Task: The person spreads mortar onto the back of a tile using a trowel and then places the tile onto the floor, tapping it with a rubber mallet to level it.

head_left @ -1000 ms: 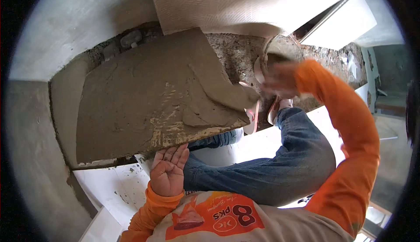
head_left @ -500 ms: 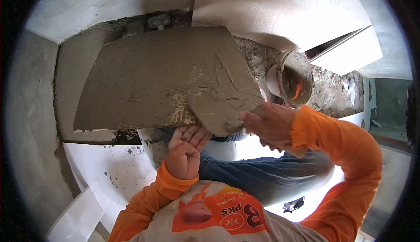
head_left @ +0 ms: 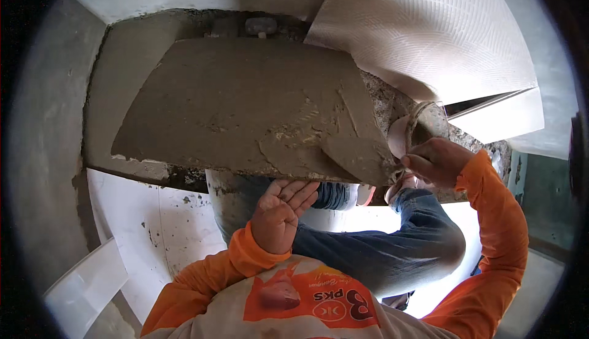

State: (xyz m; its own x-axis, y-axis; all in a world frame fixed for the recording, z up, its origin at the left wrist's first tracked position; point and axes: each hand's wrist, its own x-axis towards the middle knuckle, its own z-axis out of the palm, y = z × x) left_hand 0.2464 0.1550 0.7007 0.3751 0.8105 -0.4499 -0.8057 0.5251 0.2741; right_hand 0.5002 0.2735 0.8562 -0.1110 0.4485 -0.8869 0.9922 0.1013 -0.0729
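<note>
A large tile [head_left: 227, 93], its upper face coated with wet grey mortar, slants across the middle of the view. My left hand [head_left: 277, 219] is palm up at its near edge, fingers stretched out with the tips at or just under the rim; the hidden tips leave the exact contact unclear. Toward the near right corner, my right hand [head_left: 437, 162] is closed around a trowel whose handle is mostly hidden. Its mortar-covered blade [head_left: 356, 156] lies against the coating. Just beyond that hand stands a mortar-smeared bucket [head_left: 400, 135], partly covered by it.
A big white panel with a ribbed back [head_left: 417, 38] leans at the far right, above a narrower white tile [head_left: 500, 118]. White tiles [head_left: 184, 219] lie at the near left. Behind the coated tile sits a dark block [head_left: 262, 26]. My jeans-clad leg [head_left: 368, 253] bends below.
My right hand and the trowel have moved right, toward the tile's near right corner. The whole view has shifted somewhat. My left hand stays at the near edge.
</note>
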